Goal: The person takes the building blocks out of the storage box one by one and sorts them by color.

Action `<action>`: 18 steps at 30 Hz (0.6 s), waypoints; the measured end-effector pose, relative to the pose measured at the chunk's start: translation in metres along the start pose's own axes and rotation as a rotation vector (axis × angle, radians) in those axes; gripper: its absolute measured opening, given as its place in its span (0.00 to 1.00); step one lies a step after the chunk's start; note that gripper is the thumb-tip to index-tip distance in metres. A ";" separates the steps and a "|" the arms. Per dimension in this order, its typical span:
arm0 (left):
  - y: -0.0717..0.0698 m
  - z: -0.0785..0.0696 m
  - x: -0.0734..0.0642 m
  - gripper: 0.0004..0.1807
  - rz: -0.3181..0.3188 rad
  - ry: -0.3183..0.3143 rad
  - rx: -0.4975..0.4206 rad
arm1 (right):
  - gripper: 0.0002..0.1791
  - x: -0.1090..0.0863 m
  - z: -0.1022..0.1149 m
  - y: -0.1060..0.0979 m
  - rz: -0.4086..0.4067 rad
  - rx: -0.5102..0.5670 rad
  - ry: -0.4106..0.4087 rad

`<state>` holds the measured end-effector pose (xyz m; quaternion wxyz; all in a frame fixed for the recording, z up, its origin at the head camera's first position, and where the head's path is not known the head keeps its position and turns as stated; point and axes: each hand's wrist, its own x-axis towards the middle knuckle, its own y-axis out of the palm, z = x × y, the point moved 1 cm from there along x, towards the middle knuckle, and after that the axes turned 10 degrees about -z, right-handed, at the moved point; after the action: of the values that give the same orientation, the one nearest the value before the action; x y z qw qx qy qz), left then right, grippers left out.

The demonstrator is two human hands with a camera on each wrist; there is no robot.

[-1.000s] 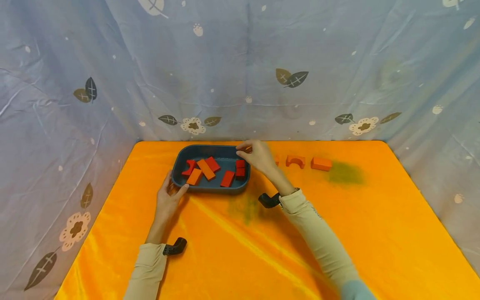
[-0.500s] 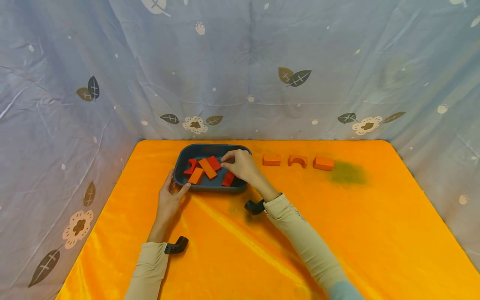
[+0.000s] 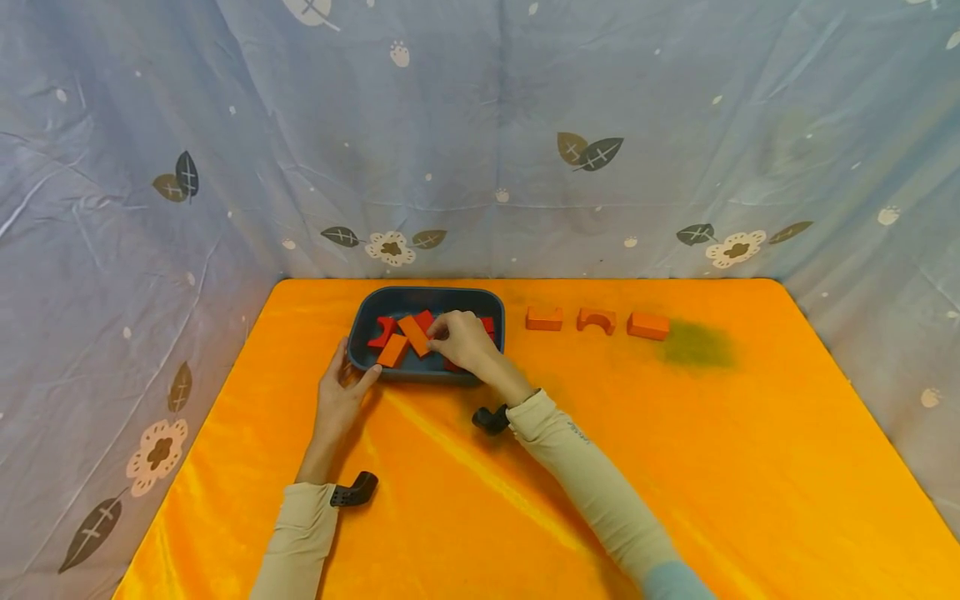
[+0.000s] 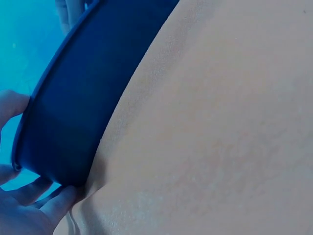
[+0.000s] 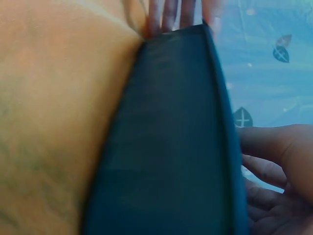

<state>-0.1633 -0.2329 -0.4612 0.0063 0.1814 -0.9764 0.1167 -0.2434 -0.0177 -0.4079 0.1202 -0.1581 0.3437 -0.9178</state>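
Note:
A dark blue plastic tub (image 3: 426,377) stands near the table's back edge. My left hand (image 3: 341,400) grips its front left corner, thumb on the front rim and fingers against the end wall, as the left wrist view shows. My right hand (image 3: 467,343) reaches over the front rim into the tub. Its thumb and forefinger stand apart, tips right at the edge of a long orange block (image 3: 412,335). Beside that lie another orange block (image 3: 392,351), a red arch block (image 3: 382,332) and a red block (image 3: 423,321). Red blocks at the right end are partly hidden by my right hand.
To the right of the tub, three orange blocks stand in a row: a notched one (image 3: 543,319), an arch (image 3: 597,320) and a rectangular one (image 3: 648,326). The yellow cloth (image 3: 480,517) has creases. A patterned curtain (image 3: 450,125) rises behind the table.
My right hand has moved left and down from the tub's back right corner to the long orange block, uncovering the notched block on the table. My left hand keeps its hold.

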 end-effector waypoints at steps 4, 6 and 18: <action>0.000 0.000 0.000 0.45 0.000 0.003 -0.005 | 0.10 0.002 0.001 0.009 0.014 -0.052 -0.011; 0.000 0.000 0.000 0.45 0.001 0.001 -0.006 | 0.11 0.003 0.001 0.014 0.019 -0.098 -0.008; 0.000 -0.001 0.000 0.45 -0.013 0.006 -0.003 | 0.10 0.005 0.006 0.038 0.034 -0.241 0.024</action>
<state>-0.1636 -0.2328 -0.4604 0.0103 0.1873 -0.9754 0.1158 -0.2419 -0.0512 -0.4278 0.1120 -0.1545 0.4557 -0.8694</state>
